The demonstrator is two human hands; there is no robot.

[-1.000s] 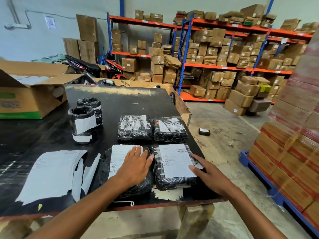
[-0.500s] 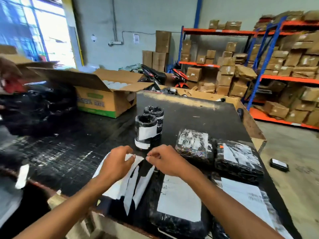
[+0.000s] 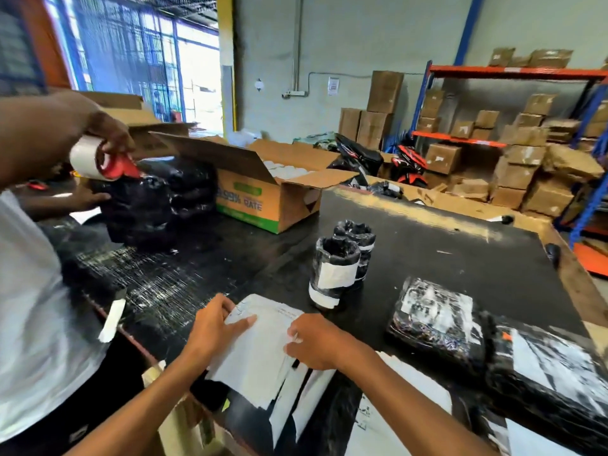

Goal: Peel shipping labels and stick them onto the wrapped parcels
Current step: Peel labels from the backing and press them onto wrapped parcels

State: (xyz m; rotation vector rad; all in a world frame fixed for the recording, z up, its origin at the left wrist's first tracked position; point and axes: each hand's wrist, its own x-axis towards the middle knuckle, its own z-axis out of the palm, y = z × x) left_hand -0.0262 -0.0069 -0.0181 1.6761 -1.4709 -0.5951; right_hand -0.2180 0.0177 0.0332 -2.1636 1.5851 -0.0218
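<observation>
A white shipping label sheet (image 3: 260, 350) lies at the near edge of the black table (image 3: 444, 245). My left hand (image 3: 214, 327) holds its left edge, thumb on top. My right hand (image 3: 316, 343) pinches the sheet's right edge. Loose white backing strips (image 3: 309, 399) lie just below the sheet. Two upright black wrapped parcels with white labels (image 3: 335, 274) stand behind the sheet. Flat black wrapped parcels with labels (image 3: 437, 320) lie to the right, and another labelled one (image 3: 556, 373) sits at the far right.
Another person in a white shirt (image 3: 29, 311) stands at left, holding a tape dispenser (image 3: 102, 159) over a large black parcel (image 3: 144, 205). An open cardboard box (image 3: 263, 192) sits behind. Shelves of cartons (image 3: 513, 149) fill the back right.
My view has swung left from the flat parcels. Both hands left the labelled parcels, moved to the label sheet and now grip its edges. The other person has come into view.
</observation>
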